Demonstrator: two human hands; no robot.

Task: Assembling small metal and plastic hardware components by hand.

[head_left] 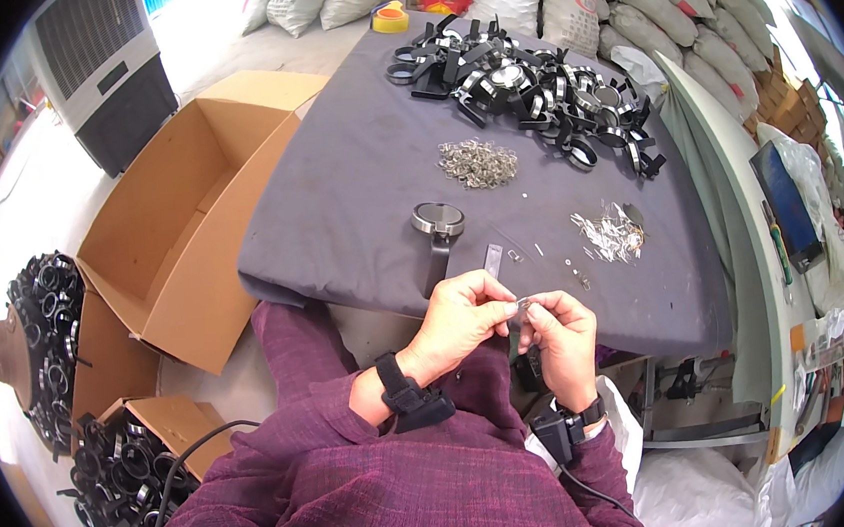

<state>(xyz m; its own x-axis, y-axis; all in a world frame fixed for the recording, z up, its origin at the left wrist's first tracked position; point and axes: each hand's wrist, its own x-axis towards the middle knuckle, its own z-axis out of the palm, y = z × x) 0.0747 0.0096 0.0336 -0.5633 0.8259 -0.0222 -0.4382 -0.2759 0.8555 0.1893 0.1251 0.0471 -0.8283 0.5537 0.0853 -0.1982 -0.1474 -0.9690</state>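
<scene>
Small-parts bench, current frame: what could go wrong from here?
1. The small shiny part pinched between the left hand and right hand might slip and drop past the table's near edge.
2. The round-faced watch near the left hand could get nudged.
3. Loose bits beside the white-and-silver pile might be brushed away and lost.

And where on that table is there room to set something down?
The table's left side, between its left edge and the round-topped piece; also front right, between the right hand and right edge. The far end is crowded by a black heap.
</scene>
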